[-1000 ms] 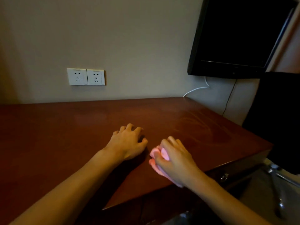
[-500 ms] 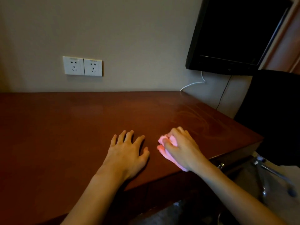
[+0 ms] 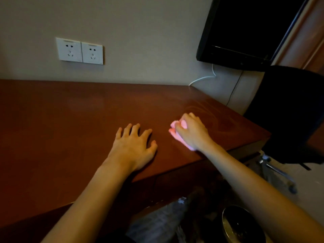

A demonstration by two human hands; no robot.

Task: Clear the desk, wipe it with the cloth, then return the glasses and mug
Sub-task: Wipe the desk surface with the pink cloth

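Note:
The dark red wooden desk (image 3: 61,128) fills the left and middle of the head view. My right hand (image 3: 192,132) grips a bunched pink cloth (image 3: 172,128) and presses it on the desk near the right front corner. Only the cloth's left edge and a strip under my palm show. My left hand (image 3: 135,148) rests flat on the desk a little to the left, fingers spread and straight, holding nothing. Faint curved wipe streaks (image 3: 201,109) shine on the wood beyond the cloth. No glasses or mug are in view.
A double wall socket (image 3: 79,50) is on the wall above the desk. A black screen (image 3: 245,28) hangs at top right with cables below it. A black chair (image 3: 289,111) stands right of the desk. A round dark bin (image 3: 240,225) sits below near my legs.
My right hand slid the pink cloth away from the front edge, farther onto the desk. My left hand went from curled to flat with spread fingers. The camera tipped downward.

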